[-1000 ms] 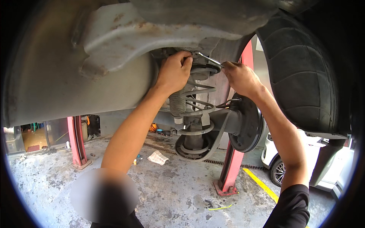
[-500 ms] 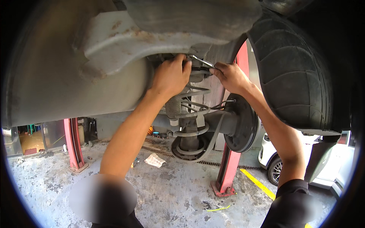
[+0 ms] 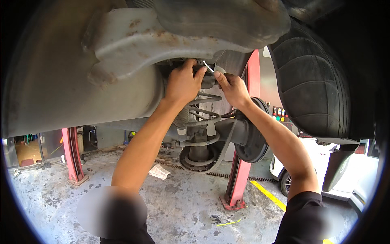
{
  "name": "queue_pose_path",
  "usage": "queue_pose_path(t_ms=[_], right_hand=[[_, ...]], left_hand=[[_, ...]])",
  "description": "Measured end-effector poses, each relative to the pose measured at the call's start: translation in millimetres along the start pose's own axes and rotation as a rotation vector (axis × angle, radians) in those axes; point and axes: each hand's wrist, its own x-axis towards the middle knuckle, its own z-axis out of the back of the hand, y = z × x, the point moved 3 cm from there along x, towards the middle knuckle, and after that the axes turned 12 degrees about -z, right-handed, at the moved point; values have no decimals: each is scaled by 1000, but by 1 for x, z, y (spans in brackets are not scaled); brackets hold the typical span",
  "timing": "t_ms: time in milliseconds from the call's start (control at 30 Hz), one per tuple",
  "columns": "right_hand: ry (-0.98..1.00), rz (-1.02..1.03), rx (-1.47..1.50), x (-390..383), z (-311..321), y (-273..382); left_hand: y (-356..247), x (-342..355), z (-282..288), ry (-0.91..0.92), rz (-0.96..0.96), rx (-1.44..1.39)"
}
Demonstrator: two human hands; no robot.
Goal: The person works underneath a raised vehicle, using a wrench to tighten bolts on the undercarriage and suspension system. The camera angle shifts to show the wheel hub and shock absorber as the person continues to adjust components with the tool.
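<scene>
Overhead, under the raised car body, my right hand (image 3: 233,88) grips a slim silver wrench (image 3: 209,67) between thumb and curled fingers. The tool slants up and left to a spot beneath the grey frame member (image 3: 162,40). My left hand (image 3: 183,83) is raised beside the wrench's upper end. Its fingers curl up under the frame and its thumb points toward the tool; what they pinch is hidden. Below both hands hangs a dark coil spring (image 3: 206,120), with a ribbed shock absorber boot (image 3: 182,118) to its left. The fastener at the wrench tip cannot be made out.
A round black brake backing plate (image 3: 254,136) hangs right of the spring. A black wheel-arch liner (image 3: 313,77) curves down beside my right arm. Red lift posts (image 3: 236,183) stand on the worn floor. A white car (image 3: 300,162) is parked at right; a pale cloth (image 3: 159,172) lies below.
My right hand has swung left, closer to my left hand, and the wrench now slants more steeply. My left hand stays nearly in place. The whole view has shifted slightly.
</scene>
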Motion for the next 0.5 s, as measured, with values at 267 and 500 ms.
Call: queue_pose_path(t_ms=[267,500], right_hand=[[-190,115,-181,4,30,15],[-58,100,-427,12,55,51]], left_hand=[[3,11,4,99,46,-24],[7,0,-1,-6,296,-208]])
